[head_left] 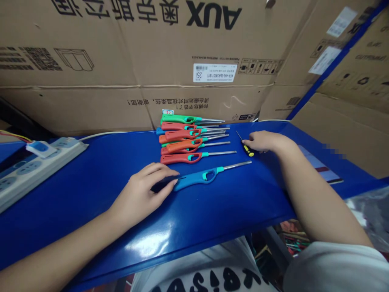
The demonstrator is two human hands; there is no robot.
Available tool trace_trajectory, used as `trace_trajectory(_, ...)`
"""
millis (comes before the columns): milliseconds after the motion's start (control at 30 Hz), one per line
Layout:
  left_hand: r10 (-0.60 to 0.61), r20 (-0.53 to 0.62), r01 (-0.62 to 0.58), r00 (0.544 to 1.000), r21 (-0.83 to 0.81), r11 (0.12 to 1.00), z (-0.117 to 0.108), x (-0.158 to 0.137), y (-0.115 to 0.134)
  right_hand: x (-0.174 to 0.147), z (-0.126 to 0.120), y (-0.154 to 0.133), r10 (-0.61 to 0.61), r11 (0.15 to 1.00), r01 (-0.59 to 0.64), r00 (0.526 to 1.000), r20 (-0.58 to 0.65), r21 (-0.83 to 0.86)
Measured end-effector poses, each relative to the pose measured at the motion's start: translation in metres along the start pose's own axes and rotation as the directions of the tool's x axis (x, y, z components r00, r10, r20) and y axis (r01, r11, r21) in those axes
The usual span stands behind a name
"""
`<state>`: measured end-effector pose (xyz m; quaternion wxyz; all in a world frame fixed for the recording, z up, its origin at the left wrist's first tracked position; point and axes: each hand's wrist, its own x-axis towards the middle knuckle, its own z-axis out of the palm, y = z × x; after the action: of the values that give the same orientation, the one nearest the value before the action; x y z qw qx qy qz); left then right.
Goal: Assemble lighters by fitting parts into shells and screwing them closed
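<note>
A blue gas lighter (194, 180) with a teal trigger and a long metal tube lies on the blue tabletop, its tube pointing right. My left hand (146, 190) pinches the handle's rear end between thumb and fingers. To the right, the curled fingers of my right hand (263, 141) are on a small screwdriver (247, 149) with a black and yellow handle. Its thin shaft points up and left; part of the grip is hidden by the hand. Just beyond the blue lighter, several red, orange and green lighters (182, 158) lie stacked side by side, tubes also rightward.
Cardboard (136, 52) stands along the back of the blue table (212, 211). A white power strip (39, 170) with a plug sits at the left. Flat printed sheet (319, 166) lies right of my right arm. Below the front edge, more lighters (293, 243) show indistinctly.
</note>
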<state>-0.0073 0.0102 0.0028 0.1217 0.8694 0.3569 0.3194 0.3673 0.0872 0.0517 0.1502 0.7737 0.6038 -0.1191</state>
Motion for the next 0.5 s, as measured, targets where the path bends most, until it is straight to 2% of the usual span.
trace_trajectory(133,-0.012,0.045,0.011,0.999,0.026,1.0,0.0,0.0,0.001,-0.005,0.001,-0.005,-0.051,0.998,0.049,0.997,0.054,0.044)
trace_trajectory(233,-0.033,0.127,0.023,0.991,0.075,0.997,0.002,0.0,0.0,-0.006,0.003,-0.008,-0.033,0.999,0.033,0.999,0.002,0.023)
trace_trajectory(400,-0.045,0.203,0.029,0.978,0.078,0.997,0.007,-0.003,-0.003,-0.007,0.001,-0.006,0.107,0.994,-0.101,0.975,-0.197,0.039)
trace_trajectory(467,-0.035,0.209,0.027,0.977,0.042,0.999,0.01,-0.005,-0.001,-0.01,-0.002,-0.007,0.132,0.988,-0.093,0.92,-0.37,0.121)
trace_trajectory(500,-0.027,0.212,0.022,0.977,0.023,0.999,0.011,-0.006,0.0,-0.013,-0.004,-0.01,0.12,0.983,-0.036,0.864,-0.489,0.178)
